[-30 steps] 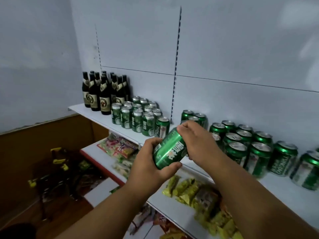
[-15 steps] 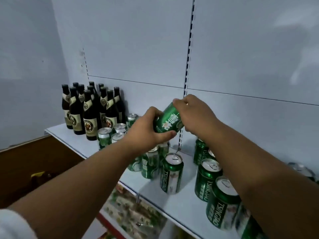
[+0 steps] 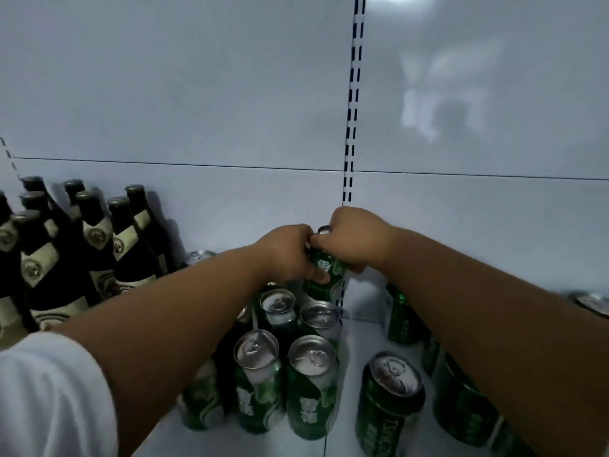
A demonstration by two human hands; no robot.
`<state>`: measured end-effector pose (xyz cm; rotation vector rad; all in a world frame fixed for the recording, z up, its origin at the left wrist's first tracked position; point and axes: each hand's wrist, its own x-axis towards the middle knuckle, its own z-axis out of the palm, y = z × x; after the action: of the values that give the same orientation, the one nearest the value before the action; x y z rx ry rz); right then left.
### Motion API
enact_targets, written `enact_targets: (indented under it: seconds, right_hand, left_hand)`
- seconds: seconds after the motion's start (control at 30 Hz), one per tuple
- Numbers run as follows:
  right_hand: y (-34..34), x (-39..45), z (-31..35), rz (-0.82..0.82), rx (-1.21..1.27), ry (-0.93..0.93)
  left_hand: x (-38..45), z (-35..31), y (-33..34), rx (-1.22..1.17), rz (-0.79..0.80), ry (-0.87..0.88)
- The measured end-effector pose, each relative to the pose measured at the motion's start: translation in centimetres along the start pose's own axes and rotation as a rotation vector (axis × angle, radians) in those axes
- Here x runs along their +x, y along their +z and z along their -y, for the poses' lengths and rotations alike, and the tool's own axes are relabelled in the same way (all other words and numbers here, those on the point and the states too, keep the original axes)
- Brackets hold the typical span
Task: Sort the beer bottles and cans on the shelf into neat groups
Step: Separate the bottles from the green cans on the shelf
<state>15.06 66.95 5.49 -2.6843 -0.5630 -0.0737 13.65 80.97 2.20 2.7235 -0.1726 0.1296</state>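
White back panels (image 3: 197, 94) rise behind the shelf (image 3: 359, 328), split by a slotted upright strip (image 3: 354, 94) that runs down to just above the hands.

Both hands meet on one green can (image 3: 324, 268), held close to the back panel at the foot of that strip. The left hand (image 3: 290, 252) wraps the can's left side, thumb laid across its front. The right hand (image 3: 352, 239) curls over its top and right side, knuckles up. Whether the held can's base touches the shelf cannot be told. Both forearms reach in from the near edge, and a white sleeve (image 3: 49, 397) covers the left upper arm.

Directly in front of the held can stands a tight cluster of green cans (image 3: 286, 367) with silver tops, packed side to side, so little room is left on that side. Right of the held can lies a bare strip of shelf, bounded further right by a single can (image 3: 389, 400) near the front and a row of cans (image 3: 402, 318) partly hidden under the right forearm. Another can top (image 3: 593, 301) shows at the far right edge.

Left of the held can, beyond the left forearm, dark bottles (image 3: 89, 245) with pale labels crowd against the back panel.
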Motion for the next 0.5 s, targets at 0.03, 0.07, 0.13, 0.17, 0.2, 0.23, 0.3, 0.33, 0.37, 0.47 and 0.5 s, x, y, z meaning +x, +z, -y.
enact_targets:
  seconds: [0.03,0.07,0.13,0.17,0.2,0.23,0.3,0.33,0.37,0.47,0.5]
  right_hand:
    - [0.5,0.3,0.3,0.041,0.016,0.048]
    - [1.1,0.5,0.6,0.076,0.029,0.096]
    - [2.3,0.8,0.9,0.114,0.035,0.169]
    - [2.9,0.9,0.9,0.121,0.044,0.199]
    - [3.3,1.1,1.0,0.126,0.064,0.234]
    - [3.6,1.2,0.8,0.135,0.090,0.264]
    - [3.9,1.4,0.6,0.154,0.123,0.325]
    - [4.2,1.4,0.6,0.160,0.130,0.353]
    - [4.5,1.3,0.6,0.163,0.140,0.377]
    - [5.4,1.2,0.5,0.154,0.209,0.435]
    - [5.7,1.1,0.4,0.149,0.233,0.447]
  left_hand:
    - [0.5,0.6,0.1,0.054,0.035,0.018]
    - [0.9,1.2,0.2,0.104,0.071,0.038]
    - [1.5,2.3,0.8,0.181,0.122,0.081]
    - [1.7,2.7,1.0,0.205,0.127,0.109]
    - [2.0,3.0,1.2,0.210,0.123,0.140]
    - [2.1,3.0,1.3,0.202,0.111,0.161]
    - [2.4,3.0,1.5,0.194,0.088,0.200]
    - [2.6,3.2,1.6,0.201,0.088,0.213]
    - [2.7,3.3,1.7,0.205,0.098,0.218]
    - [2.8,3.8,1.7,0.193,0.142,0.216]
    - [2.7,3.9,1.7,0.191,0.147,0.216]
